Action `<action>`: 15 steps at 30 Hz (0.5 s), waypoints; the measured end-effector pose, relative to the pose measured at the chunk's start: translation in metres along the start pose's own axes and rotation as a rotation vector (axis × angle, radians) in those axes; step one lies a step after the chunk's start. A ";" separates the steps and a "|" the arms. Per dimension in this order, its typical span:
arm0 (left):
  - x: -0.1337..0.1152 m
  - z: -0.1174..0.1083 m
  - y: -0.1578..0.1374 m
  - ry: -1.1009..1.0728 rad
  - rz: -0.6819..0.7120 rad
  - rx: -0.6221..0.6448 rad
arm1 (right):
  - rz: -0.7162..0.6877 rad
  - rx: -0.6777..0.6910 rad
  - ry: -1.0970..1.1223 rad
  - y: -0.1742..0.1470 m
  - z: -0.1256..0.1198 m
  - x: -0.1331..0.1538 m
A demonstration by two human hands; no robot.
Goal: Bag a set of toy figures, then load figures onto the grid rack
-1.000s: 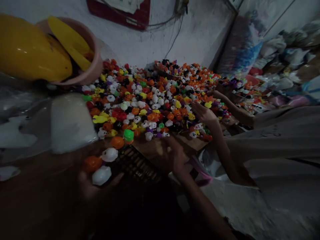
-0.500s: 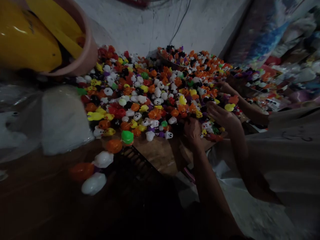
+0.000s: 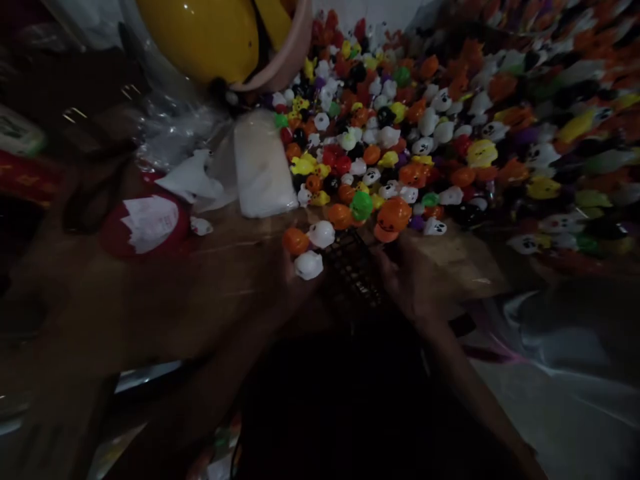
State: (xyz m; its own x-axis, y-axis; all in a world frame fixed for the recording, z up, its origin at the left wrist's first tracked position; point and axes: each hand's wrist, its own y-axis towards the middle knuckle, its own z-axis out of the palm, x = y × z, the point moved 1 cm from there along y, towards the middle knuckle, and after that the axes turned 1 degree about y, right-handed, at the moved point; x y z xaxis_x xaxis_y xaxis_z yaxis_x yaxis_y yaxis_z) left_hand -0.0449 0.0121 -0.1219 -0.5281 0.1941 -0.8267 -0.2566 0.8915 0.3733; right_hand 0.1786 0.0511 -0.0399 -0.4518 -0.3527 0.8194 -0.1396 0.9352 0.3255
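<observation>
My left hand [image 3: 295, 290] is closed around several small vinyl toys, among them an orange one [image 3: 295, 241] and a white one [image 3: 309, 265]. Another white toy [image 3: 321, 233] sits beside these, with an orange toy [image 3: 340, 217] and a green toy [image 3: 361, 205] just beyond. In my right hand [image 3: 403, 277] is an orange pumpkin-faced toy [image 3: 393, 215], gripped at its lower end. Between the hands is a dark slatted plastic basket [image 3: 357, 270]. Deep shadow hides most of the fingers.
A large heap of small coloured toys [image 3: 390, 137] covers the back and right of the wooden table [image 3: 225, 300]. Back left stands a pink tub [image 3: 283, 63] holding yellow pieces. A stack of clear plastic bags [image 3: 265, 167] and a red object [image 3: 150, 223] lie left.
The view has swung left. My right hand has come back from the heap with the orange pumpkin toy, nearer my left hand. The other person's hands have left the picture.
</observation>
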 end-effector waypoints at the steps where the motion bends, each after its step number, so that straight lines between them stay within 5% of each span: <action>1: -0.002 -0.001 0.002 -0.009 0.013 0.001 | 0.025 0.013 0.058 -0.007 0.015 -0.001; 5: -0.007 0.002 0.007 -0.004 0.070 -0.012 | 0.045 0.003 0.157 -0.016 0.047 -0.011; 15: -0.015 0.002 0.009 -0.055 0.028 0.091 | -0.035 0.142 0.192 -0.007 0.063 -0.009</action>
State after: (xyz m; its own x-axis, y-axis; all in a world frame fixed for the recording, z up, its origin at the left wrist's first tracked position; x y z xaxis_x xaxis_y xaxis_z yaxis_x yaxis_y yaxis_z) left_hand -0.0381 0.0183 -0.1068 -0.4882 0.2392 -0.8393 -0.1665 0.9185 0.3587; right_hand 0.1279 0.0499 -0.0796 -0.2704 -0.3718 0.8880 -0.2807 0.9128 0.2967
